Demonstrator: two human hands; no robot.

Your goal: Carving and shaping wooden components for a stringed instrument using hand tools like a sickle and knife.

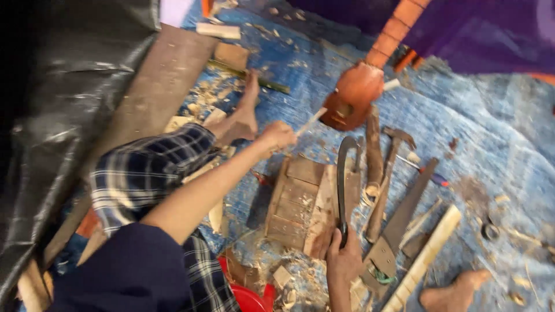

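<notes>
My left hand point(277, 136) is stretched out, shut on a thin pale stick point(311, 121). The stick's tip touches the lower edge of a small reddish-brown wooden string instrument point(358, 86), whose neck runs up to the right. My right hand point(344, 260), low in the middle, grips the handle of a dark curved sickle-like blade point(342, 173). The blade lies across a slatted wooden block point(292, 202) on the blue tarp point(480, 133).
A hammer point(399, 138), a handsaw point(404, 214), a pale wooden slat point(430, 251) and a screwdriver point(430, 173) lie right of the block. Wood shavings litter the tarp. A black plastic sheet point(63, 98) and a plank point(156, 86) are at left. My bare feet point(245, 115) point(454, 293) rest on the tarp.
</notes>
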